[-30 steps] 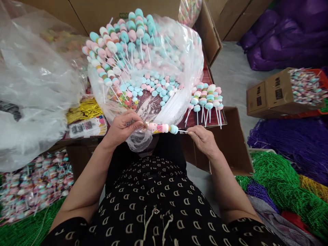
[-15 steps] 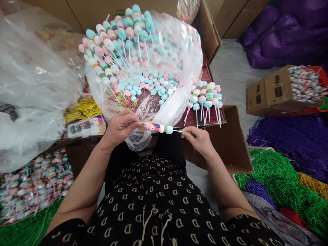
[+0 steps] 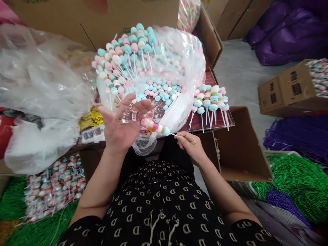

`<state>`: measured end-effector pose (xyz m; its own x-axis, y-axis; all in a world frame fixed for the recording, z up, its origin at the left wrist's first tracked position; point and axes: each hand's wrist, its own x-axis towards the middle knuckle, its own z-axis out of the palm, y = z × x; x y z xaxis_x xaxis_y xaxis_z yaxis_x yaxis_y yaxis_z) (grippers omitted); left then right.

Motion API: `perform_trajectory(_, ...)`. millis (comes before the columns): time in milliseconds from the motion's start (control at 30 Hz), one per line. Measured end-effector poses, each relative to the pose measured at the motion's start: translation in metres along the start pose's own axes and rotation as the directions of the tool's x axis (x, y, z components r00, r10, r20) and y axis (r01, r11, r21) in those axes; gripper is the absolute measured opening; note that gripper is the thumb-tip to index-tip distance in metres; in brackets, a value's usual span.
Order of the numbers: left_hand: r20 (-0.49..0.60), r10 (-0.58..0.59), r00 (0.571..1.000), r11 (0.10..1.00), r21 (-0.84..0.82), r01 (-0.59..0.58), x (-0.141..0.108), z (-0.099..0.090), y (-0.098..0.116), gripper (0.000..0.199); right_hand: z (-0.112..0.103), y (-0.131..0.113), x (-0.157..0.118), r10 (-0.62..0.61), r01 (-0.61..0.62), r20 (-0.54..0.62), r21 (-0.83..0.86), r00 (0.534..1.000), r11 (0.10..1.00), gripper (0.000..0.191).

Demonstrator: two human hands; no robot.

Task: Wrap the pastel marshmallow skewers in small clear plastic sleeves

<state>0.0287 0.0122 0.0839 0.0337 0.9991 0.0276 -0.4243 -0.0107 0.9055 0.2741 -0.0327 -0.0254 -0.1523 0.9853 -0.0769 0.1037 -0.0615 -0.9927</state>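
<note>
Table: dark red tabletop [image 3: 230, 119] across the middle, cardboard along its far side, grey floor [image 3: 232, 75] to the right.
Left plastic: large cloudy bag [image 3: 46, 92], rumpled and see-through in parts.
Near-left pile: many wrapped sweets on sticks [image 3: 57, 188], beside green strands [image 3: 55, 222].
Yellow bundle: thin yellow pieces [image 3: 91, 118] by the table's near edge, just beyond some printed packets [image 3: 92, 134].
Left hand: open, fingers spread [image 3: 120, 128]; the clear wrapper end lies across it, though whether they touch I cannot tell.
Skewer: pink, white and blue sweets in a printed wrapper [image 3: 155, 126], slanting between both hands near the table's near edge.
Far heap: unwrapped skewers [image 3: 128, 54], loose pastel discs [image 3: 164, 90] nearer.
White sticks: bunched [image 3: 174, 112] right of the discs.
Right hand: fingers closed [image 3: 189, 145], pinching the skewer's white stick.
Right stack: more unwrapped skewers [image 3: 211, 97] at the table's right end.
Open box: cardboard [image 3: 241, 143], below that end.
Far-right: purple sacks [image 3: 284, 37] beyond a printed carton [image 3: 294, 85].
</note>
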Motion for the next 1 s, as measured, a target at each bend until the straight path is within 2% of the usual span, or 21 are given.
perform_trajectory(100, -0.071, 0.051, 0.996, 0.999, 0.017, -0.05, 0.002, 0.013, 0.0, 0.079, 0.017, 0.001, 0.002, 0.022, -0.024, 0.015, 0.142, 1.0, 0.99, 0.042)
perform_trajectory(167, -0.037, 0.118, 0.992, 0.993, -0.014, -0.119, 0.003, 0.017, -0.004, 0.078, 0.026, 0.0, 0.003, 0.027, -0.033, 0.026, 0.219, 0.999, 0.975, 0.042)
perform_trajectory(233, 0.013, 0.17, 0.985, 0.984, -0.053, -0.169, 0.004, 0.019, -0.009, 0.066, 0.031, -0.001, 0.003, 0.033, -0.042, 0.039, 0.263, 0.999, 0.964, 0.043)
perform_trajectory(300, 0.01, 0.183, 0.983, 0.982, -0.045, -0.182, 0.006, 0.02, -0.014, 0.05, 0.036, -0.003, 0.002, 0.032, -0.042, 0.041, 0.274, 0.999, 0.961, 0.045)
perform_trajectory(367, -0.043, 0.179, 0.983, 0.984, -0.008, -0.18, 0.008, 0.021, -0.018, 0.039, 0.04, -0.003, 0.002, 0.017, -0.02, 0.015, 0.264, 1.0, 0.964, 0.045)
perform_trajectory(533, -0.1, 0.16, 0.982, 0.987, 0.01, -0.16, 0.009, 0.022, -0.026, 0.042, 0.05, 0.001, -0.002, -0.019, 0.027, -0.034, 0.231, 0.999, 0.973, 0.048)
perform_trajectory(833, -0.067, 0.056, 0.996, 0.995, -0.077, -0.061, 0.004, 0.024, -0.039, 0.039, 0.053, 0.007, -0.004, -0.048, 0.038, 0.044, 0.204, 0.998, 0.978, 0.052)
perform_trajectory(1000, -0.073, 0.026, 0.997, 0.997, -0.074, -0.031, -0.001, 0.025, -0.054, 0.036, 0.062, 0.0, 0.003, -0.003, -0.036, 0.12, 0.323, 0.993, 0.946, 0.051)
